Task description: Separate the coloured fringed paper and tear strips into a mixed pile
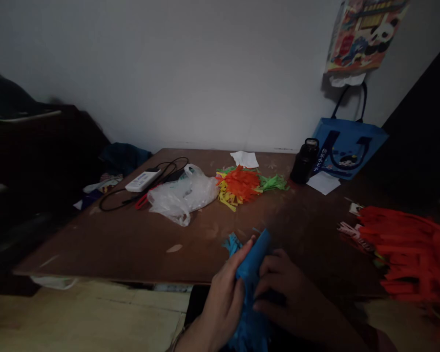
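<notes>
At the near edge of the desk (132,244), both hands hold blue paper (254,256), rolled at its top end w/ cut fringe hanging below. L hand (225,293) is closed round the roll's left side, thumb and fingers along it; R hand (278,288) has its fingers bent against the right side, touching the roll, though dim light hides the exact grip. A bit of blue fringe (233,243) pokes out just beyond the L hand. Further back, approx. mid-desk, sits a pile of orange fringe (241,183) w/ yellow fringe (227,198) at its near left and green fringe (273,183) to the right; white paper (244,159) lies behind it. Left of the pile: a clear plastic bag (186,195), then a white power strip (142,180) w/ black cable (112,208). Back right, a black bottle (304,164) stands beside a blue tote bag (349,146), another white sheet (324,182) in front. Tissue pack (366,36) w/ panda print hangs on the wall (205,73) above the tote. Far right, a big heap of red strips (413,249) spreads over the desk's edge.
</notes>
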A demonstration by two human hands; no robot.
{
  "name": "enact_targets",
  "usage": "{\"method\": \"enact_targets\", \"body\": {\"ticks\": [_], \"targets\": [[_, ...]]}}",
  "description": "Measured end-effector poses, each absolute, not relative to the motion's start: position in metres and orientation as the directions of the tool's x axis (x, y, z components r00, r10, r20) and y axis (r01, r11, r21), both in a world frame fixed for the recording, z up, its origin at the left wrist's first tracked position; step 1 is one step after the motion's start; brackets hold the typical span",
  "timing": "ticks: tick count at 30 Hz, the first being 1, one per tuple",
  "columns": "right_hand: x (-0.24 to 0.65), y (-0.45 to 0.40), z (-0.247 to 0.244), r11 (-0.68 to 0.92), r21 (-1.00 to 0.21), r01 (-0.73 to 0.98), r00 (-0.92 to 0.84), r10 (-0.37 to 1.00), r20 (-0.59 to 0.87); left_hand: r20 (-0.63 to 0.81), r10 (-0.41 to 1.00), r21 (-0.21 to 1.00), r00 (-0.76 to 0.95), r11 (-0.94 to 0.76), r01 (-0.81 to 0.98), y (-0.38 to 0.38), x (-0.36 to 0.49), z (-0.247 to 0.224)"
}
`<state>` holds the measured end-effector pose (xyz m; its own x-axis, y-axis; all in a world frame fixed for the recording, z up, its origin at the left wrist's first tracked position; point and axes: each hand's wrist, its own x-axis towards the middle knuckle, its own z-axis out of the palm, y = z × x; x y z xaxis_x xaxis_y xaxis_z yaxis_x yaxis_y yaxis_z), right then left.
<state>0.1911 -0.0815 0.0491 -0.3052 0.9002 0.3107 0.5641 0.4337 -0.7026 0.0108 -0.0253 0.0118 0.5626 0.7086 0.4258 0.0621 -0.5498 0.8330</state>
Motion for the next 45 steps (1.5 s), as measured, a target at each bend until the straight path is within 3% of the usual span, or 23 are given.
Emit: {"method": "enact_targets", "body": {"ticks": [37, 41, 45], "targets": [[0.1858, -0.0791, 0.0424, 0.442, -0.699, 0.563, -0.319, 0.896, 0.309, 0.416, 0.705, 0.836, 0.575, -0.545, 0.064, -0.0267, 0.0103, 0.0108], [0.1857, -0.0801, 0.0416, 0.449, -0.709, 0.544, -0.292, 0.893, 0.342, 0.398, 0.707, 0.841, 0.584, -0.536, 0.076, -0.0262, 0.0086, 0.0073], [0.1900, -0.0804, 0.0432, 0.479, -0.658, 0.581, -0.159, 0.860, 0.485, 0.395, 0.717, 0.841, 0.575, -0.534, 0.088, -0.0239, 0.0075, 0.0073]]}}
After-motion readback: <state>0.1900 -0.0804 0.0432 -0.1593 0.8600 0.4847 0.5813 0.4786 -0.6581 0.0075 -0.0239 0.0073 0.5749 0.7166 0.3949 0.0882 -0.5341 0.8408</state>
